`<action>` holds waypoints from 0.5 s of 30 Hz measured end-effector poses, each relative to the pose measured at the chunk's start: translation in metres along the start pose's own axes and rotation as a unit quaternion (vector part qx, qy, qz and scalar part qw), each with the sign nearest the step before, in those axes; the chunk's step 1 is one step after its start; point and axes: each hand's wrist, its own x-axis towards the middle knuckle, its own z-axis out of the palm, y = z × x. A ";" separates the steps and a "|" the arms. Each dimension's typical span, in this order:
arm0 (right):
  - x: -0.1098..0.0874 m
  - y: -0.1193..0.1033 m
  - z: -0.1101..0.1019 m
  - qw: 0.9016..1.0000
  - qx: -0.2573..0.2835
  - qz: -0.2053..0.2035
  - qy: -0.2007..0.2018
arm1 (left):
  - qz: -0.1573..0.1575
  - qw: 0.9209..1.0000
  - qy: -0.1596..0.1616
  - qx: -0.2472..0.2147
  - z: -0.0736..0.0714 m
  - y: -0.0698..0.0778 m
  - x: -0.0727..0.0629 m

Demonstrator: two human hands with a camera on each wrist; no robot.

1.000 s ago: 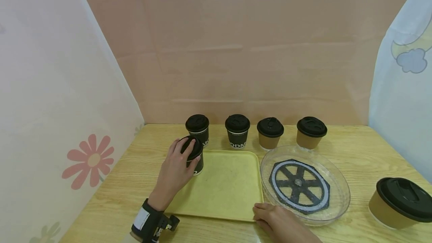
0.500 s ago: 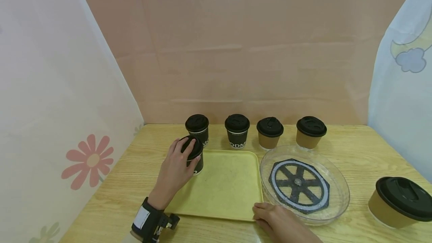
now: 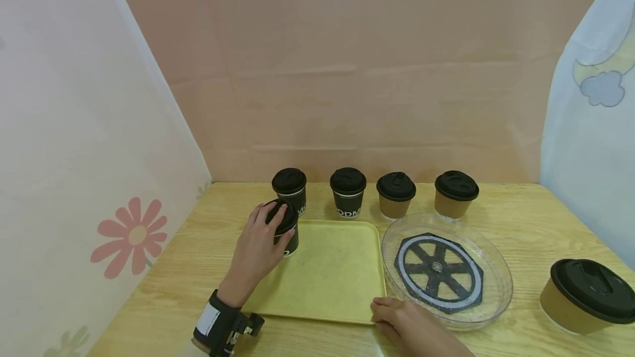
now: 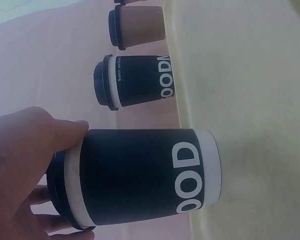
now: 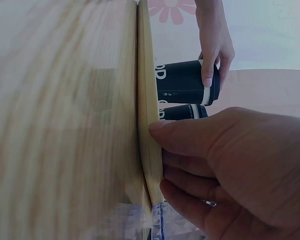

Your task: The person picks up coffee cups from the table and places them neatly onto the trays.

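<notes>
With my left hand I hold a black cup, fingers curled around its lid. It is upright at the left edge of the yellow tray, and on it I can read "OOD". My right hand pinches the tray's near right corner. Farther back, a second black cup shows "OODM"; its small print starts with "Breeze".

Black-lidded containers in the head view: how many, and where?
6. The left hand holds one black cup. Along the back, left to right: a second black cup, a third black cup, a brown cup, another brown cup. A larger brown tub stands at the far right.
</notes>
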 end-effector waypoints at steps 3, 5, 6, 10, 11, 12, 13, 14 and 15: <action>0.001 0.000 0.000 1.000 -0.002 -0.004 0.002 | 0.006 1.000 0.011 0.001 0.000 -0.001 0.000; 0.001 0.001 0.001 1.000 -0.001 -0.005 0.001 | 0.008 1.000 0.014 0.003 0.000 -0.001 0.000; 0.000 0.001 0.001 1.000 -0.001 -0.006 0.001 | 0.008 1.000 0.015 0.004 0.000 -0.001 0.000; 0.000 0.001 0.002 1.000 -0.006 -0.012 0.007 | 0.000 1.000 0.004 0.007 -0.001 -0.001 0.001; 0.000 0.001 0.002 1.000 -0.007 -0.012 0.007 | -0.002 1.000 0.001 0.007 -0.002 -0.001 0.001; 0.000 0.001 0.002 1.000 -0.008 -0.012 0.006 | -0.004 1.000 -0.001 0.007 -0.002 -0.001 0.001; 0.000 0.001 0.002 1.000 -0.008 -0.011 0.005 | -0.007 1.000 -0.004 0.007 -0.002 0.000 0.001; 0.000 0.001 0.001 1.000 -0.006 -0.008 0.002 | -0.008 1.000 -0.005 0.007 -0.003 0.000 0.001; 0.000 0.001 0.001 1.000 -0.007 -0.007 0.001 | -0.008 1.000 -0.006 0.007 -0.003 0.000 0.001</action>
